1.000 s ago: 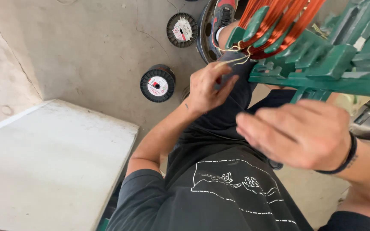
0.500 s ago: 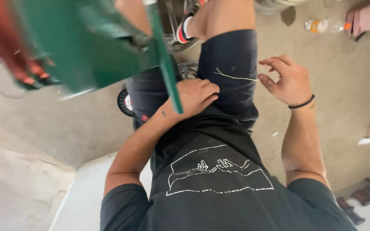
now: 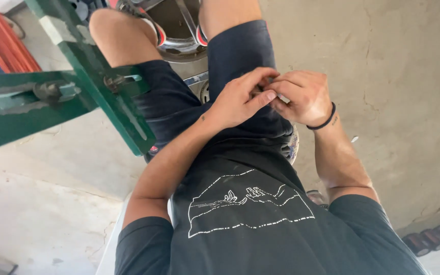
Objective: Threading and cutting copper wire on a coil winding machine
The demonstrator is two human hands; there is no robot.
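At far left, a green metal frame [image 3: 103,97] is seen crossing the view, with orange-red coils [image 3: 6,46] cut off at the edge behind it. Further right, over the dark shorts [image 3: 179,102], the left hand [image 3: 238,99] is curled nearly closed, thumb and fingertips pinched on a thin pale strand, probably wire [image 3: 281,97], held just above the lap. Directly beside it, touching, the right hand [image 3: 301,97] is folded almost shut over the same strand, a dark band [image 3: 324,119] worn at the wrist. The wire is judged light, thin and springy, easily kinked or dropped; it is best taken by a fingertip pinch close to the free end. Most of it is hidden between the fingers, so length and end cannot be made out. A round metal object [image 3: 176,35] between the knees is only partly shown. At lower right, small dark spools [image 3: 431,239] are clipped by the frame edge.
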